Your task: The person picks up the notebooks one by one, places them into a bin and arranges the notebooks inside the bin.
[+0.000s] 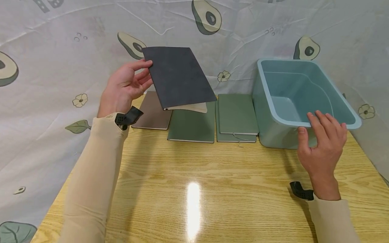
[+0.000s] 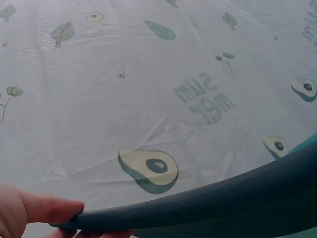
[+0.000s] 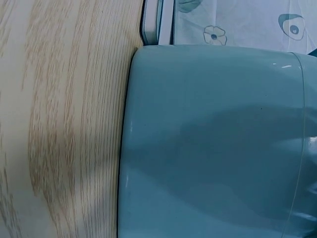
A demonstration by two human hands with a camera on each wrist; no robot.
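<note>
My left hand (image 1: 129,81) pinches the left edge of a dark navy notebook (image 1: 179,76), thumb on top and fingers beneath. The notebook is tilted in the air, its cover sagging slightly from the pages, above several notebooks on the table. In the left wrist view the thumb and fingertips grip the edge of the dark cover (image 2: 198,206). On the right, my right hand (image 1: 325,145) rests at the near rim of a blue-green plastic bin (image 1: 267,101), fingers over the rim and thumb outside. The bin's side wall (image 3: 213,134) fills much of the right wrist view.
A brown notebook (image 1: 155,113) and a green notebook (image 1: 192,125) lie under the raised one. Two stacked green notebooks (image 1: 238,113) lie beside the bin. A wooden table (image 1: 228,189) carries everything, and a white avocado-print sheet (image 1: 243,30) hangs behind.
</note>
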